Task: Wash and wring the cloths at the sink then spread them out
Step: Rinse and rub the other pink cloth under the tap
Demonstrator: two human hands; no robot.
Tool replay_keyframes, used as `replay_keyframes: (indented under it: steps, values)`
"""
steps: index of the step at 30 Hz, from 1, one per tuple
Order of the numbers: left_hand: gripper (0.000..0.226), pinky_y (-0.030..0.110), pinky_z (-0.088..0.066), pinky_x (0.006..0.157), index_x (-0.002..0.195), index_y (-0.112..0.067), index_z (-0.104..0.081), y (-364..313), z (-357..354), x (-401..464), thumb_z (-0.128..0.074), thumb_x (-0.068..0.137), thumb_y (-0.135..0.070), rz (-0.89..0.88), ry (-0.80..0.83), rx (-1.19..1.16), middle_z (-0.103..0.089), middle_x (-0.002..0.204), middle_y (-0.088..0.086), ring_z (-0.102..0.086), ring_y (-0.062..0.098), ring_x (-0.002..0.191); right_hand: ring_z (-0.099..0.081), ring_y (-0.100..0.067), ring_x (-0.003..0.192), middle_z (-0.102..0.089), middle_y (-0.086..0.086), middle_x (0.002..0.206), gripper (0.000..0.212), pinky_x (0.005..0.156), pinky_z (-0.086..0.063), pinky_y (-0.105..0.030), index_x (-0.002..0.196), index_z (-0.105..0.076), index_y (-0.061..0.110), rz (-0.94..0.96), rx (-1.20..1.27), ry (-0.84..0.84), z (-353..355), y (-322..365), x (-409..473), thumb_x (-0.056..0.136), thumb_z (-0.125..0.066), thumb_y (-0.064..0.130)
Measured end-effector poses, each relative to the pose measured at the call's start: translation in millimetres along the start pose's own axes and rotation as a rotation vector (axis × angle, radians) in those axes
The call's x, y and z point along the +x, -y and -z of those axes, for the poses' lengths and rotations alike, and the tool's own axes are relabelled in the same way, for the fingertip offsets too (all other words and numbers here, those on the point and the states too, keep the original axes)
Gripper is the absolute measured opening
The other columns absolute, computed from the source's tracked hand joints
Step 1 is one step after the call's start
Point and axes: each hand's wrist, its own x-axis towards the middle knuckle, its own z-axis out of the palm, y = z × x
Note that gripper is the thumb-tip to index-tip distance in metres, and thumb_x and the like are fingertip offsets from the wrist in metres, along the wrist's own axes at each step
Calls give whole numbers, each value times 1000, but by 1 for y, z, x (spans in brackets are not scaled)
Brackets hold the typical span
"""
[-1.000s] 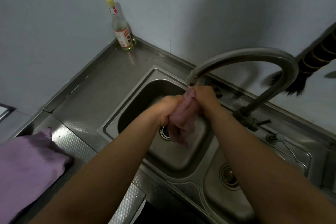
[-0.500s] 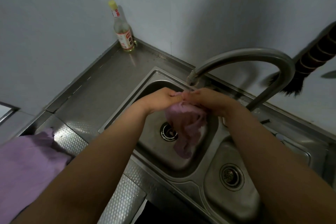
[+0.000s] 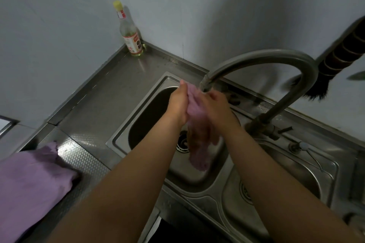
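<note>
On the near-left counter a second purple cloth [image 3: 29,179] lay bunched. Farther in, over the left basin of the sink [image 3: 138,124], the left hand [image 3: 178,102] and right hand [image 3: 216,104] pressed a wet pink-purple cloth [image 3: 197,138] between fairly straight fingers under the faucet [image 3: 256,57]; rubbing firmly along its hanging length would probably rinse it best.

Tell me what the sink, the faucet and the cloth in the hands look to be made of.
Sink: looks like stainless steel, brushed grey with soft glare on the rim.
Faucet: metal, likely steel, dull grey tube with a faint sheen.
Cloth: soft woven or knit fabric, pinkish purple, limp and creased between the hands; the fibre cannot be told.
</note>
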Motion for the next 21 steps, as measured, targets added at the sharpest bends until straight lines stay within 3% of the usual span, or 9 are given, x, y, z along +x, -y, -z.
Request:
replay_keyframes:
  steps: [2,5,9,14,17,21]
  values:
    - [32,31,-54,73,95,-6,-64,7,-15,-9,-45,101,-31,44,-27,72,-64,78,9,-64,19,73,-63,-24,82,-66,-13,84,34,73,-46,-32,81,-63,4,-102,79,-79,-5,3,8,98,-46,28]
    - [24,26,-49,57,106,0,-65,22,-35,-23,-53,98,-19,65,-40,101,-60,74,9,-59,18,64,-60,-33,91,-65,-24,96,36,82,-44,-39,90,-63,-4,-182,38,-250,2,-3,27,100,-38,19]
    - [22,31,-49,71,85,-8,-64,14,-26,-12,-49,98,-19,66,-141,131,-60,76,9,-60,23,75,-57,-16,69,-60,-6,74,32,60,-41,-30,82,-61,9,-128,-86,-125,-12,-7,12,99,-37,21]
    - [26,20,-44,48,82,-9,-62,27,-35,-23,-49,100,-24,131,-84,143,-58,53,3,-55,13,48,-62,-33,88,-66,-23,88,34,68,-38,-31,86,-67,-2,-214,-15,-251,2,-10,26,96,-41,19]
    - [29,27,-46,59,87,-7,-62,23,-26,-12,-45,102,-25,89,-128,205,-57,71,7,-57,17,62,-62,-22,75,-65,-10,76,35,64,-42,-28,80,-65,9,-177,-28,-150,-15,-10,9,98,-43,30]
    - [32,25,-49,55,79,-14,-58,28,-22,-11,-42,103,-27,119,-30,267,-56,70,6,-59,15,56,-60,-23,73,-63,-7,72,33,65,-43,-31,72,-66,14,-213,-50,-202,-7,-10,20,95,-48,29]
